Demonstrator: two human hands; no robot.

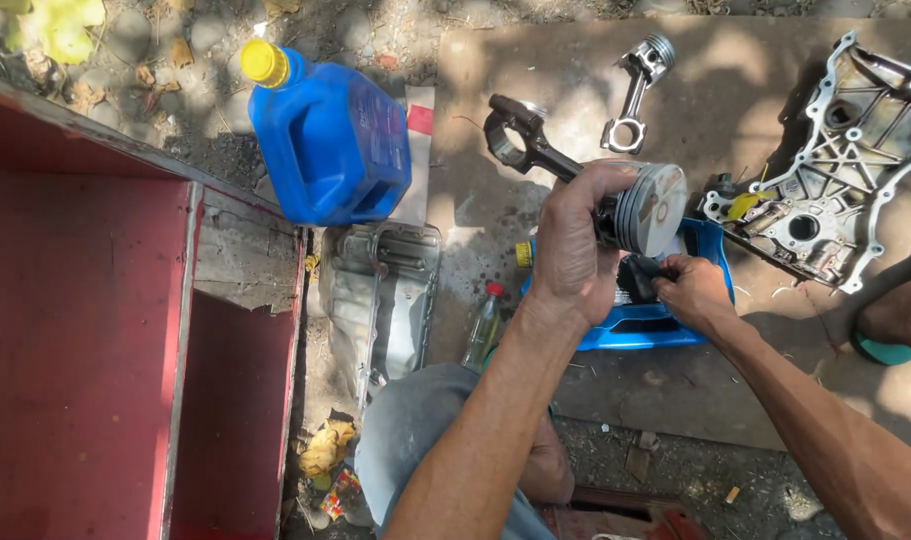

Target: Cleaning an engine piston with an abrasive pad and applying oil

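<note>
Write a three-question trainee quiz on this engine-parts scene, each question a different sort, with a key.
1. True or false: the left hand grips the piston with its connecting rod pointing away from the person.
2. Multiple choice: what colour is the cap on the blue jug? A) red B) yellow C) black
3. Short answer: what does the right hand pinch beside the piston?

Key
1. True.
2. B.
3. A small dark cloth, held over the flat blue container lying on the board. A second piston lies farther off, untouched.
</note>
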